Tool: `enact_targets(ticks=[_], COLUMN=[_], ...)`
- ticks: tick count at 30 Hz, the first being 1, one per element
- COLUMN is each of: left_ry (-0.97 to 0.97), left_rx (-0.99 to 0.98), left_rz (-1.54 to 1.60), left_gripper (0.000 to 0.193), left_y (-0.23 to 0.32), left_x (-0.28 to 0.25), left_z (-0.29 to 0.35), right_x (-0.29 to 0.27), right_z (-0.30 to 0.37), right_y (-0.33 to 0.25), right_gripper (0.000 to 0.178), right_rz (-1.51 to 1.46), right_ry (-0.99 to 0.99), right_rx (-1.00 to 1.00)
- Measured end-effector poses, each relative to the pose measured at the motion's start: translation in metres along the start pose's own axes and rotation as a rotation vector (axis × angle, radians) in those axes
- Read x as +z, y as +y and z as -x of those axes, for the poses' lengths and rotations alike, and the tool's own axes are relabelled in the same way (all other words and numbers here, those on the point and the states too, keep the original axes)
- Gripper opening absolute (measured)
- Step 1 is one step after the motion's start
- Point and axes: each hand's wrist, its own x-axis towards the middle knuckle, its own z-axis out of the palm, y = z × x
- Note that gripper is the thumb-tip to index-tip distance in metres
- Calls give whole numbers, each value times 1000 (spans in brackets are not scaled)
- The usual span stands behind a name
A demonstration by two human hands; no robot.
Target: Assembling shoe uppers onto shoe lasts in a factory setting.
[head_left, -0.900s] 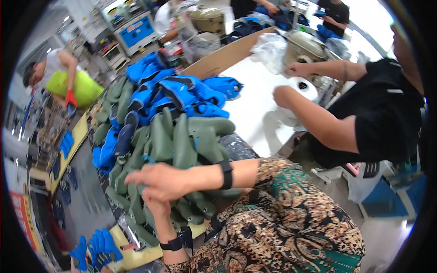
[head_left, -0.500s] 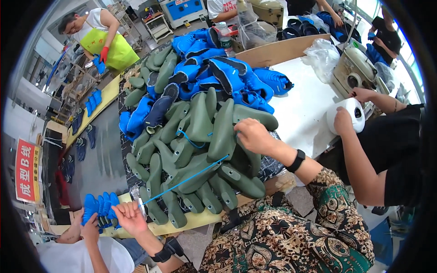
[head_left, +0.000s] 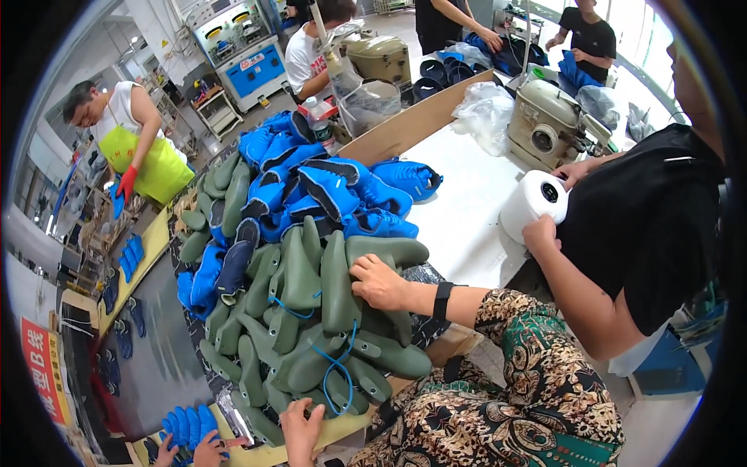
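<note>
A heap of dark green shoe lasts lies in front of me. My right hand is at its right side, fingers bent in and closed against an upright green last; what they hold, if anything, is hidden. Below it, a thin blue cord hangs in a slack loop over the lasts. A second short blue cord crosses lasts further left. My left hand is at the heap's near edge, thumb and fingers apart, with nothing in it.
Blue shoe uppers are piled behind the lasts. At right, a person in black holds a white thread spool beside a beige machine. Another person's hands touch blue shoes at lower left. A conveyor belt runs along the left.
My left hand has let go of the blue cord and moved right; the taut cord is now slack. The view has shifted, and my right hand stays by the lasts.
</note>
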Motion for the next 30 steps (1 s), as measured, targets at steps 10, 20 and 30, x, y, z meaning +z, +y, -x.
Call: enact_targets(ticks=[10,20,30], left_ry=[157,195,307], left_rx=[386,836,686], left_rz=[-71,-458,-566], left_gripper=[30,31,36], left_y=[71,114,82], left_x=[17,63,38], left_z=[-57,-182,-173], right_x=[-23,-1,-26], right_z=[-7,-3,-4], right_y=[3,16,6], right_gripper=[17,12,20], right_rz=[106,-49,-64], right_ry=[-24,-163,-48], right_rx=[-20,-56,-46])
